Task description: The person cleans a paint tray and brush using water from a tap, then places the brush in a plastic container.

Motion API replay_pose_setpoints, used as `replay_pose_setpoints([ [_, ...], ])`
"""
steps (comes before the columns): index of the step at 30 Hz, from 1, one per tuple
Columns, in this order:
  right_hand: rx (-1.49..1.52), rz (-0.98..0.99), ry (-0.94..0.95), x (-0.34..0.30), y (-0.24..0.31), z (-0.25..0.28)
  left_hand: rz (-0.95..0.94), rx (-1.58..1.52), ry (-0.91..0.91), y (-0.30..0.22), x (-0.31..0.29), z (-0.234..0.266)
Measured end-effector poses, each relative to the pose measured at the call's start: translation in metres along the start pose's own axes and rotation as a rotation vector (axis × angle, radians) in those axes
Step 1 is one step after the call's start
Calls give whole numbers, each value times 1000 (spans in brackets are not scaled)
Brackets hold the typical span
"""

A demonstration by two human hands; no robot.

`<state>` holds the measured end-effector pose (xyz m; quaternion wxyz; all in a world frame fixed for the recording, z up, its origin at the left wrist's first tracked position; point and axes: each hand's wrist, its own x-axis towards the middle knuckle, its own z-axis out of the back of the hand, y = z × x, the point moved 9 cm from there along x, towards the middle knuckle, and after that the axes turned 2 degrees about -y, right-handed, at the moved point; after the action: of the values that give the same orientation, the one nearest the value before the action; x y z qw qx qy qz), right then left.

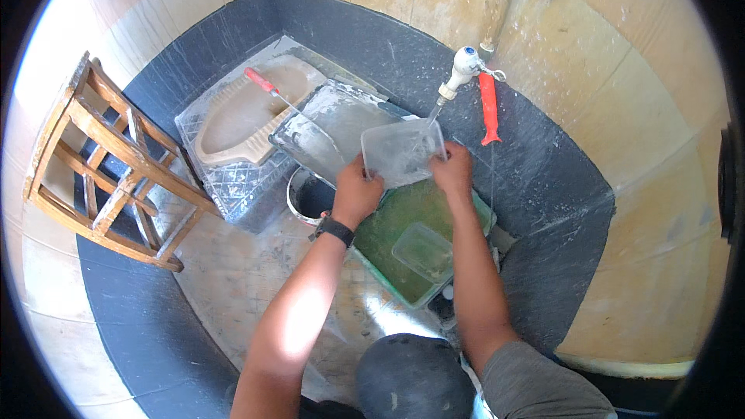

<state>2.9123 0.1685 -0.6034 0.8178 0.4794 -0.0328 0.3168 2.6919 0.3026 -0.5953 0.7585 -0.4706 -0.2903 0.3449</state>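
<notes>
A clear plastic container (397, 157) is held up under the tap (463, 70), and a thin stream of water seems to fall from the spout into it. My left hand (358, 195) grips its near left edge, fingers closed on the rim. On the opposite side, my right hand (452, 170) pinches the right edge. Below the hands sits a green tub (411, 295) of greenish, murky water. A second clear plastic piece (423, 252), a container or lid, lies in that water.
A wooden stool (128, 159) lies tipped at the left. Beyond the hands are a beige squat pan (248, 120), a grey residue-coated tray (310, 140) and a red-handled tool (261, 81). A bucket (312, 198) stands beside the tub. A red handle (489, 109) hangs near the tap.
</notes>
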Motion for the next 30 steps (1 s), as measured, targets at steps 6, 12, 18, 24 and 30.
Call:
replay_pose_setpoints([
  [6,-251,-134,-37,-19,59,91,70,51,140,64,22,-75],
  [12,-265,-103,34,-12,48,99,647,-549,251,30,-13,-87],
  [18,-2,10,351,-17,23,51,341,-514,378,-9,-3,-41],
  [24,-63,-360,856,-45,3,-19,389,-199,555,28,15,-16],
  [30,-115,-218,771,-22,14,-49,458,-276,442,-24,9,26],
])
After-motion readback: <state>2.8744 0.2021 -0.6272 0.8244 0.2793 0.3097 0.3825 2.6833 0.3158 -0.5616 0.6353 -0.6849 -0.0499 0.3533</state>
